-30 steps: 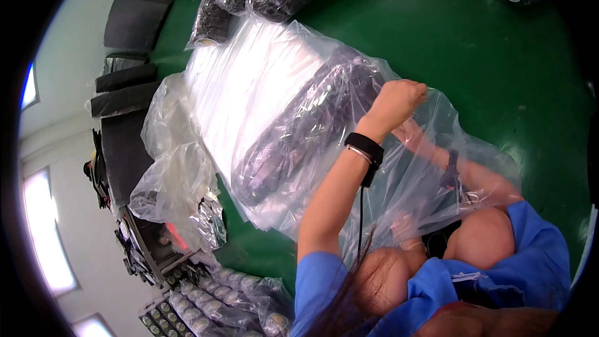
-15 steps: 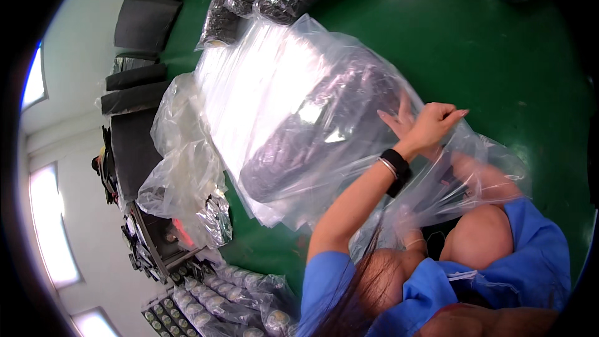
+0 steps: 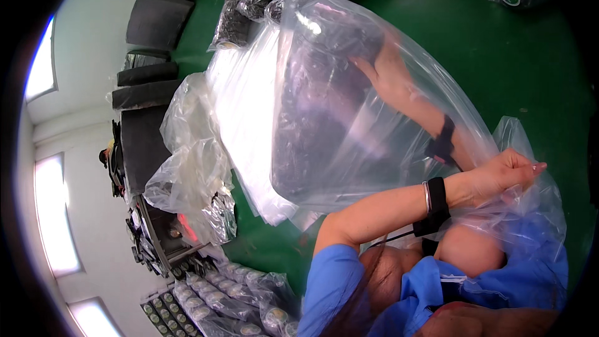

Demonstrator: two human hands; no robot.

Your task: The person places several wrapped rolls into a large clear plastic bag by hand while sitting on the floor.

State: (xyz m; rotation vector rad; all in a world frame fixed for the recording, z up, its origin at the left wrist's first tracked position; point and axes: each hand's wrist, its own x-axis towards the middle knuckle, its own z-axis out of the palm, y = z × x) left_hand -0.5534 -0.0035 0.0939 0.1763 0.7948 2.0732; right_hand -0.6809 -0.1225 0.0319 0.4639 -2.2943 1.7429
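The pack (image 3: 327, 87) lies inside the bag (image 3: 387, 165), over the right edge of the sheets (image 3: 246, 100); the left hand (image 3: 508, 175) is clamped on the bag, whose mouth seems not yet closed; the right hand (image 3: 388, 75) is inside at the pack, its grip unclear

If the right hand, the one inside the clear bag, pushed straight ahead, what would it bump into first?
Most likely the dark bundle inside the clear bag; the right hand seems right at its edge, though the plastic makes depth unclear.
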